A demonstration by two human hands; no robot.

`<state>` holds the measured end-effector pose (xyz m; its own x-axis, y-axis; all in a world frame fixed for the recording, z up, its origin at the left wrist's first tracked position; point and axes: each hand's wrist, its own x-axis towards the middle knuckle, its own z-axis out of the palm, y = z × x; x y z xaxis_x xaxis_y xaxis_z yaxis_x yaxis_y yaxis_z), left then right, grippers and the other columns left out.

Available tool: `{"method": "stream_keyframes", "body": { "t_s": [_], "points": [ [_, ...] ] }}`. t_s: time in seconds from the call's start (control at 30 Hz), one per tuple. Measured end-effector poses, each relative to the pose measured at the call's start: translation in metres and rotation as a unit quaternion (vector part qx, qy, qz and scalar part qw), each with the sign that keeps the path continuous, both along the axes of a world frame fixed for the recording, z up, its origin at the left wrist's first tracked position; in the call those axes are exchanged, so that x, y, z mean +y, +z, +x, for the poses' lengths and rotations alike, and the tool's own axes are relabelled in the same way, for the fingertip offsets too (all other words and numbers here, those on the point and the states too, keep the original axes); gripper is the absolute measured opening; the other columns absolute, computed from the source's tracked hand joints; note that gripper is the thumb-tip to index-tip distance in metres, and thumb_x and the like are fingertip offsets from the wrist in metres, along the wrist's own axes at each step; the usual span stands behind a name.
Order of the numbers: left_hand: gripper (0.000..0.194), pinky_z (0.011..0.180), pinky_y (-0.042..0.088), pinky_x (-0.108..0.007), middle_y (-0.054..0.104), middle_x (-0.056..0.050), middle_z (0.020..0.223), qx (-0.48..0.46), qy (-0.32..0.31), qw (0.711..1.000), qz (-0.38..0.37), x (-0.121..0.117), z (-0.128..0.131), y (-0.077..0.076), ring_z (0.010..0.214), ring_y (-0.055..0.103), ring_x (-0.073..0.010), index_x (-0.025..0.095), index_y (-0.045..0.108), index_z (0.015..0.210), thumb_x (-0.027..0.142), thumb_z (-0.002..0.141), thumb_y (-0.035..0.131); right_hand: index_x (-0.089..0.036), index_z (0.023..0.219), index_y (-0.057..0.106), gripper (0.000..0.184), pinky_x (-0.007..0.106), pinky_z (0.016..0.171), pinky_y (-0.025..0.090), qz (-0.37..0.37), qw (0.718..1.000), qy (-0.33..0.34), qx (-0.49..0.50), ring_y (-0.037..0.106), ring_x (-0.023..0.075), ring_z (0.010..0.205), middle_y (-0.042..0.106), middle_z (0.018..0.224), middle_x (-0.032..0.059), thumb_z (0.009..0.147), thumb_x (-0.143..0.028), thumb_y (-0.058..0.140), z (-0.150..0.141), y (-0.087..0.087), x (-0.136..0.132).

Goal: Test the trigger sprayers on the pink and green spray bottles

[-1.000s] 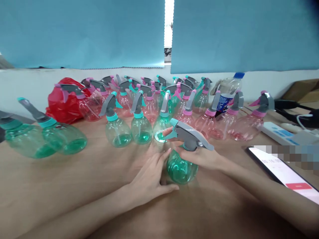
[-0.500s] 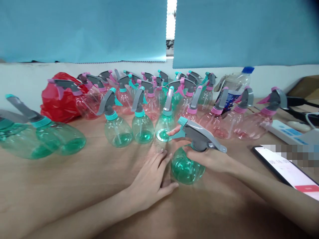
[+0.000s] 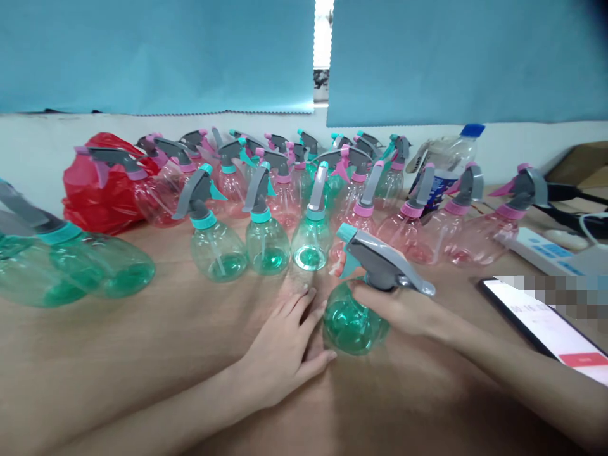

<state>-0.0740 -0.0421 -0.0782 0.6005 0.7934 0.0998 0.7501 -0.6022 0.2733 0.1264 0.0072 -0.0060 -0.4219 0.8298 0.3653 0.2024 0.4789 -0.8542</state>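
Observation:
My right hand [image 3: 399,307] is wrapped round the neck of a green spray bottle [image 3: 354,326], with fingers near its teal trigger. The bottle stands on the wooden table [image 3: 190,380], its grey head leaning back to the right and its teal nozzle facing left. Just left of it, my left hand [image 3: 285,335] lies flat on the table with its fingers spread, close to the bottle and holding nothing. Beyond the hands stand three green spray bottles: one at left [image 3: 218,253], a middle one [image 3: 267,250] and one at right [image 3: 311,244].
Pink spray bottles [image 3: 463,231] line the right, and several more stand behind. Further green bottles [image 3: 104,266] sit at the left edge. A red plastic bag [image 3: 109,212], a large clear bottle with a blue cap [image 3: 458,152], a phone [image 3: 536,323] and a power strip [image 3: 551,250] are around.
The view has shifted slightly, so the bottles at left appear further left. My right hand still grips the green spray bottle, and my left hand stays flat on the table.

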Motion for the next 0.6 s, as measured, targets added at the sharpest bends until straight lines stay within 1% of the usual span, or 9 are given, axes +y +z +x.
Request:
{"method": "stream_keyframes", "body": {
  "t_s": [0.07, 0.13, 0.23, 0.3, 0.4, 0.53, 0.6],
  "points": [
    [0.063, 0.11, 0.034, -0.058, 0.042, -0.021, 0.147, -0.006, 0.001, 1.0, 0.0, 0.0, 0.0, 0.0, 0.139, 0.034, -0.0364, 0.012, 0.046, 0.139, 0.052, 0.09, 0.055, -0.027, 0.078, 0.052, 0.015, 0.026, 0.041, 0.038, -0.001, 1.0, 0.002, 0.008, 0.041, 0.011, 0.046, 0.052, 0.063, -0.004, 0.067, -0.016, 0.05, 0.0, 0.0, 0.001],
    [0.063, 0.11, 0.034, -0.058, 0.042, -0.021, 0.147, -0.008, 0.001, 1.0, -0.001, 0.0, 0.0, 0.001, 0.139, 0.034, -0.0371, 0.012, 0.047, 0.137, 0.052, 0.089, 0.056, -0.027, 0.081, 0.055, 0.02, 0.025, 0.04, 0.037, -0.003, 1.0, 0.005, 0.011, 0.04, 0.0106, 0.046, 0.055, 0.066, -0.0037, 0.066, -0.015, 0.051, 0.001, 0.0, 0.001],
    [0.062, 0.11, 0.033, -0.059, 0.044, -0.023, 0.146, -0.008, 0.004, 1.0, -0.001, 0.0, 0.001, 0.001, 0.138, 0.036, -0.0378, 0.01, 0.051, 0.134, 0.052, 0.089, 0.057, -0.027, 0.096, 0.06, 0.033, 0.026, 0.043, 0.041, -0.014, 0.999, 0.025, 0.018, 0.043, 0.0098, 0.047, 0.066, 0.086, -0.0013, 0.067, -0.013, 0.052, 0.003, -0.002, 0.002],
    [0.06, 0.11, 0.034, -0.059, 0.045, -0.022, 0.145, -0.016, 0.007, 1.0, 0.0, 0.0, 0.001, 0.001, 0.138, 0.036, -0.0376, 0.011, 0.051, 0.133, 0.053, 0.089, 0.056, -0.028, 0.107, 0.061, 0.042, 0.027, 0.046, 0.045, -0.025, 0.999, 0.04, 0.028, 0.047, 0.0099, 0.048, 0.068, 0.1, 0.0002, 0.069, -0.013, 0.052, 0.004, -0.006, 0.003],
    [0.059, 0.11, 0.034, -0.059, 0.047, -0.021, 0.144, -0.022, 0.007, 1.0, -0.001, 0.0, 0.002, 0.001, 0.138, 0.036, -0.0371, 0.012, 0.052, 0.131, 0.053, 0.089, 0.056, -0.029, 0.116, 0.06, 0.048, 0.03, 0.052, 0.05, -0.039, 0.997, 0.047, 0.04, 0.056, 0.0129, 0.055, 0.068, 0.109, 0.0015, 0.072, -0.013, 0.053, 0.005, -0.011, 0.003],
    [0.059, 0.11, 0.034, -0.058, 0.048, -0.022, 0.143, -0.004, 0.009, 1.0, 0.002, 0.001, 0.003, 0.003, 0.138, 0.036, -0.0365, 0.01, 0.053, 0.129, 0.053, 0.089, 0.056, -0.029, 0.117, 0.059, 0.048, 0.032, 0.06, 0.056, -0.045, 0.996, 0.053, 0.051, 0.064, 0.0148, 0.065, 0.066, 0.118, 0.0021, 0.073, -0.012, 0.052, 0.003, -0.014, 0.004],
    [0.06, 0.111, 0.034, -0.057, 0.047, -0.023, 0.143, 0.002, 0.008, 1.0, 0.004, 0.001, 0.003, 0.003, 0.138, 0.037, -0.0365, 0.008, 0.053, 0.129, 0.053, 0.089, 0.056, -0.028, 0.118, 0.059, 0.049, 0.034, 0.07, 0.058, -0.034, 0.996, 0.053, 0.06, 0.068, 0.0173, 0.078, 0.066, 0.119, 0.0022, 0.073, -0.01, 0.052, 0.001, -0.012, 0.004]
  ]
}}
